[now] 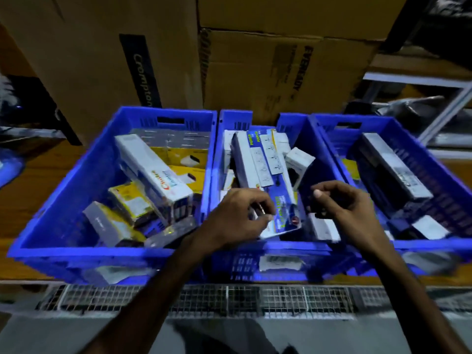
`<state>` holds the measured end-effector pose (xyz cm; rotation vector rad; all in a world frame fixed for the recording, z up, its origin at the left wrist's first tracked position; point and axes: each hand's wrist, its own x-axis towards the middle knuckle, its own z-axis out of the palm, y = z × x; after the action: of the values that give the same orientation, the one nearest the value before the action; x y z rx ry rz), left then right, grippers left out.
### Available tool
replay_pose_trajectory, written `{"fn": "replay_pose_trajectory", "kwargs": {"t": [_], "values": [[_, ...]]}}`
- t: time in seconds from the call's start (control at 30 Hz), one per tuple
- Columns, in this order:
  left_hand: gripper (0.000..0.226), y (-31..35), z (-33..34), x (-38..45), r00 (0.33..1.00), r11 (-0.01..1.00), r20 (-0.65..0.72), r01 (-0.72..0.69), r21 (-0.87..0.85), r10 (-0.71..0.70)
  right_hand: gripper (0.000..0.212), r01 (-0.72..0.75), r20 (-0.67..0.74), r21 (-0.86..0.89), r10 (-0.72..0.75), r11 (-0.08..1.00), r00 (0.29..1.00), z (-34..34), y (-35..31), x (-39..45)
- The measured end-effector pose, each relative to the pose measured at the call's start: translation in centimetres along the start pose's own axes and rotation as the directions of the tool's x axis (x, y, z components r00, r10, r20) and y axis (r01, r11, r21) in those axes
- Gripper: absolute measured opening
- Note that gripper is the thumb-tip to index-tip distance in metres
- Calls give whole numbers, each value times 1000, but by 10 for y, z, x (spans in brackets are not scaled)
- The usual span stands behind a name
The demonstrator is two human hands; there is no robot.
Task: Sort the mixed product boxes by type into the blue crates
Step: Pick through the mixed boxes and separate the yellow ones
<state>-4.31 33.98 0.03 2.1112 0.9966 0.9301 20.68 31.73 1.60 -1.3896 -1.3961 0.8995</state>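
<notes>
Blue plastic everywhere in the head view: three blue crates side by side on a wooden shelf (28, 190), with the middle crate (270, 247) taken here as the landmark. Inside the middle crate, lying lengthwise, a long blue and white power-strip box (270, 172) marked "PUNCH", among several small white boxes (298, 162). Over the near end of that power-strip box, the left hand (240, 215), fingers curled and pinching something small at the box end; what exactly, impossible to tell because of blur. Just right of it, above the near right part of the middle crate, the right hand (342, 205), fingers curled inward, perhaps around a small dark thing (319, 210), but not clear enough to say. Left of the middle crate, the left crate (84, 172), full of yellow boxes (184, 159) and a long white box (153, 169) leaning across them. Right of the middle crate, the right crate (413, 149), holding a long dark box (390, 169) with a white face. Behind the middle crate, large brown cartons (275, 72), stacked. In front of the middle crate, below the shelf edge, a white wire mesh panel (204, 298).
</notes>
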Motion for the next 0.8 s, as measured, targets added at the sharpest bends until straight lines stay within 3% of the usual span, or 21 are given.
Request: {"fn": "replay_pose_trajectory", "kwargs": {"t": [0.2,0.5,0.8], "values": [[7,30,74,57,995,1000,96,1,-18,1,5,-22,-118,-2,21,1000,993,-78,27,0],[7,55,157,134,994,999,111,8,43,-13,8,-76,-114,-18,73,997,991,-193,83,28],[5,60,193,210,998,986,43,49,160,-56,5,-48,146,-268,90,962,985,-251,147,96]]}}
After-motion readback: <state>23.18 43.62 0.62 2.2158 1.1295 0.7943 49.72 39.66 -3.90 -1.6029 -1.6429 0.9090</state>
